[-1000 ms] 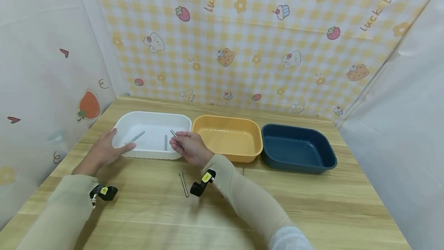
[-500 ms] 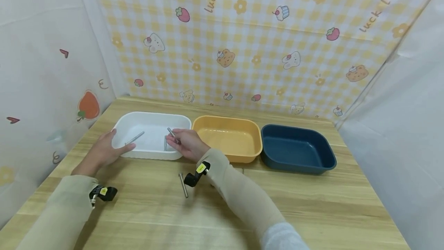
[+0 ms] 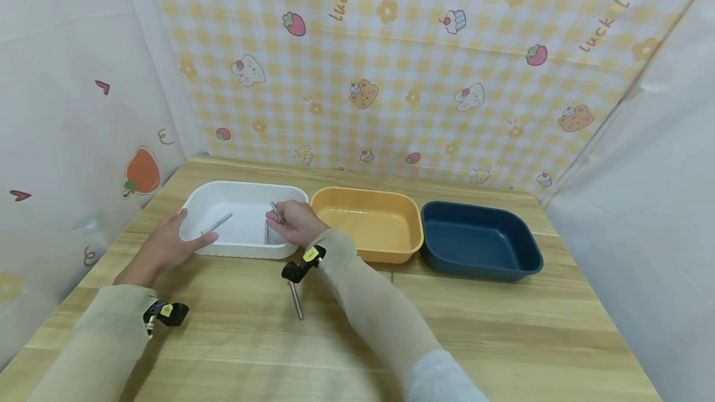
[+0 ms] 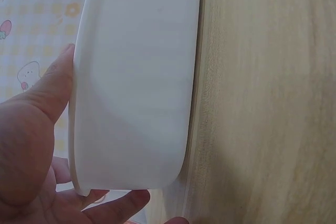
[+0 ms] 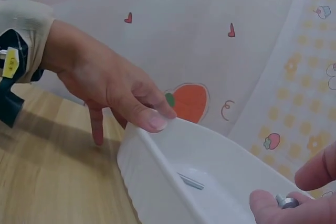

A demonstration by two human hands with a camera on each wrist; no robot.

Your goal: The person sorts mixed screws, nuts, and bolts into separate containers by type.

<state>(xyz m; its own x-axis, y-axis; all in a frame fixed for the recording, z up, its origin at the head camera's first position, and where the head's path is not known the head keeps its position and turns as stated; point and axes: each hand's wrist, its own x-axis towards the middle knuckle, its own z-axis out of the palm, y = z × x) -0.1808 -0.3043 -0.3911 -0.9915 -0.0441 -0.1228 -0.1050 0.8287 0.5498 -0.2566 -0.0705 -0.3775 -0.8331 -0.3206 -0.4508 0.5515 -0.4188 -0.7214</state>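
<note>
My left hand (image 3: 170,241) grips the left front corner of the white tray (image 4: 142,77), its thumb on the front rim and its fingers at the short end. Over the tray's right end, my right hand (image 3: 298,222) pinches a silver bolt (image 3: 275,209); the bolt head (image 5: 287,202) shows between thumb and fingers in the right wrist view. Inside the tray lies another bolt (image 3: 216,224) at the left. A further bolt (image 3: 266,233) lies near the right hand, partly covered by its fingers. One more bolt (image 3: 296,301) lies on the table, its upper end hidden behind the right wrist camera.
To the right of the white tray stand a yellow tray (image 3: 374,254) and a dark blue tray (image 3: 475,270), side by side on the wooden table (image 3: 503,340). A checked cloth (image 3: 413,54) hangs behind, with white cloth at both sides.
My right hand has shifted slightly left and away from me over the white tray, still pinching the bolt. Its wrist camera now covers the top of the table bolt. The left hand stays put.
</note>
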